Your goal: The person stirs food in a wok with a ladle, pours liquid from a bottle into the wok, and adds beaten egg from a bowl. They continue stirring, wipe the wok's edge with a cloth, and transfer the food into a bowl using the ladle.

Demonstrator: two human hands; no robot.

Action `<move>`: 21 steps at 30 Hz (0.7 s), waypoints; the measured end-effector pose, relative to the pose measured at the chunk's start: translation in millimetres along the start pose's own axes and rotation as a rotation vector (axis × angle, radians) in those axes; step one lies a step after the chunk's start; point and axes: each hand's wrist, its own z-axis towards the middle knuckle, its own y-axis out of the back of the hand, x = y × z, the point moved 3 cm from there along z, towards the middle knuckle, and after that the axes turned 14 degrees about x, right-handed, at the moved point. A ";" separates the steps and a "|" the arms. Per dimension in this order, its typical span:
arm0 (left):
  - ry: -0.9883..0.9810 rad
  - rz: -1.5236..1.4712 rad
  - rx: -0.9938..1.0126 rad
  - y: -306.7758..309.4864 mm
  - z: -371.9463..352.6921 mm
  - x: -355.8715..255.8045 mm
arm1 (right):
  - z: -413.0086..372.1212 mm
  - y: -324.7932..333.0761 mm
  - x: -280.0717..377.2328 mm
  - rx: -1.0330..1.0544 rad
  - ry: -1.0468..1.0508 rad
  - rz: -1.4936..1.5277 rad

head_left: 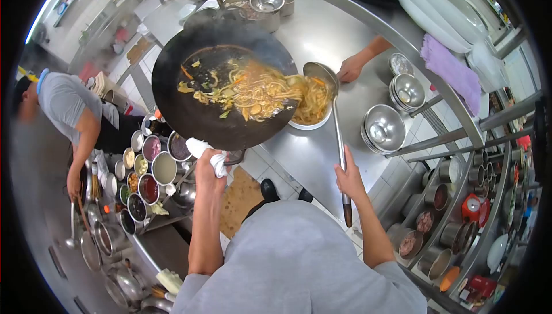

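Note:
My left hand is wrapped round a white cloth at the near edge of a large black wok. The wok is tilted to the right over a white bowl. Noodles with sauce and bits of vegetable spread across the wok and spill over its right rim into the bowl. In my right hand is a long-handled ladle, its scoop at the bowl's far side among the noodles. Another person's hand reaches in from the right, fingers right beside the ladle's scoop.
Stacked steel bowls stand on the steel counter to the right. A purple cloth hangs over a rail. At left, a co-worker stands by several seasoning pots. Shelves with pots line the lower right.

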 end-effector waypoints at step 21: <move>0.065 -0.022 -0.006 -7.9 -7.1 1.4 | 37.3 8.9 104.0 -0.167 0.238 -1.167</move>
